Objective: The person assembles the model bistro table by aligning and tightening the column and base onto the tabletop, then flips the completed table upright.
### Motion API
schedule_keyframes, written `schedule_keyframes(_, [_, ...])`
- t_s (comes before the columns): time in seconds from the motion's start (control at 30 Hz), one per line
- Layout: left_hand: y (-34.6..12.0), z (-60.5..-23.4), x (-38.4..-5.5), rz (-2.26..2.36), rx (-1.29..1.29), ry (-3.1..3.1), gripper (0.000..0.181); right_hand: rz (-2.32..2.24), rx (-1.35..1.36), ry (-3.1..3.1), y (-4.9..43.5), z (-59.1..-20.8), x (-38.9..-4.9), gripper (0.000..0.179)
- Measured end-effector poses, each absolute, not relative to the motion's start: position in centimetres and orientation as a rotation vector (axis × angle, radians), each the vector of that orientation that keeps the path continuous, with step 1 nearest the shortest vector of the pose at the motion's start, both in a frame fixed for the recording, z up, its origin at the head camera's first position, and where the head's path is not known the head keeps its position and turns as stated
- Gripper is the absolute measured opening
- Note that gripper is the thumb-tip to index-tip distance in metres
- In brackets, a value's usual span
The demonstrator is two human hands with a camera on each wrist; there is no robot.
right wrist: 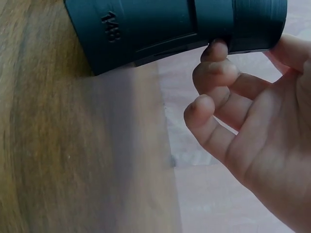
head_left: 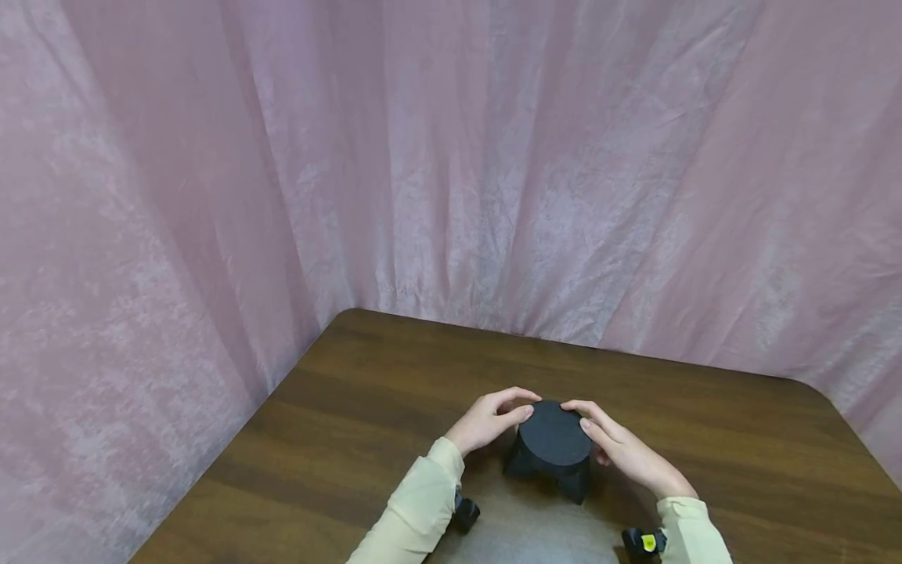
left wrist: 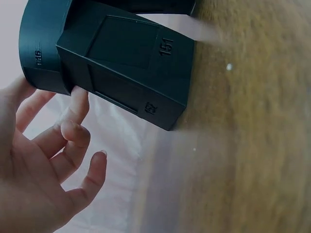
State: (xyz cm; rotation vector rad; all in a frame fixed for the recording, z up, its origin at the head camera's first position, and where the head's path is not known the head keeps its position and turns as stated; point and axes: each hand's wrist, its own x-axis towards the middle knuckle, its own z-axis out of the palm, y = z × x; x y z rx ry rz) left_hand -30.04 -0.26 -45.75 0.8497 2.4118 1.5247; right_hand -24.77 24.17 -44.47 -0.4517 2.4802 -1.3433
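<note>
A small black stool-shaped piece [head_left: 554,433] stands on the wooden table, with a flat round top and short blocky legs. My left hand [head_left: 488,421] holds its round top from the left, thumb and fingers at the rim. From the right, my right hand [head_left: 629,452] grips the same rim. The left wrist view shows raised numbers, among them 151 and 152, on the leg faces of the black piece [left wrist: 129,60]; below it the lower fingers of the left hand [left wrist: 48,160] curl loosely. In the right wrist view, fingertips of the right hand [right wrist: 257,111] touch beneath the rim, near a leg marked 148.
The brown wooden table [head_left: 338,423] has rounded far corners. Pink velvety curtains [head_left: 451,172] hang behind it and along its left side. Black wrist devices [head_left: 467,514] sit under both pale sleeves [head_left: 416,505].
</note>
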Motion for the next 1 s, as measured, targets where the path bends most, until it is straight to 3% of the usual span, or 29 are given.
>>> schedule_keyframes(0.2, [-0.3,-44.7,-28.9,1.582,0.846,2.354,0.027,-1.338,-0.424,2.493,24.1,-44.7,-24.8,0.04])
schedule_keyframes(0.57, [-0.7,-47.4,-31.1,1.574,0.874,2.368,0.027,-1.329,-0.409,2.494,23.6,-44.9,-25.1,0.04])
schedule_keyframes(1.0, [-0.8,-48.0,-31.2,1.571,0.857,2.369,0.027,-1.367,-0.462,2.474,23.4,-45.7,-25.6,0.041])
